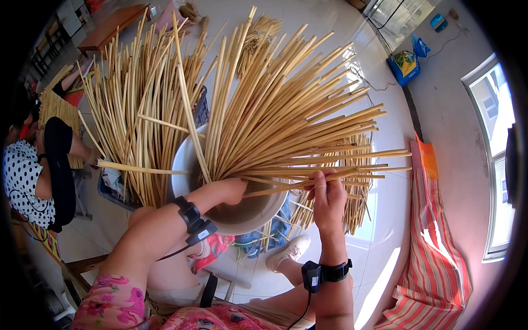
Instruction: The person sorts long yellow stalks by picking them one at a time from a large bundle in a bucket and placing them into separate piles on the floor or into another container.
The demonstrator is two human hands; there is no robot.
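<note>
A thick fan of dry straw-coloured plant stalks [264,119] leans out of a white bucket [178,159] in front of me. My right hand [330,198] pinches a thin stalk [280,189] between thumb and fingers, beyond the bucket's right rim. This stalk slants down left to my left hand [231,190], which is curled at its lower end above the bucket. The left fingertips are hidden behind the hand. Murky liquid seems to stand in the bucket below. Each wrist wears a black strapped device.
At left, more upright stalks [136,119] fill a dark plastic crate [119,197]. Stalk bundles lie on the tiled floor behind [258,41] and right [357,198]. A person in a dotted top [24,181] sits at left. Striped cloth [433,247] hangs along the right wall.
</note>
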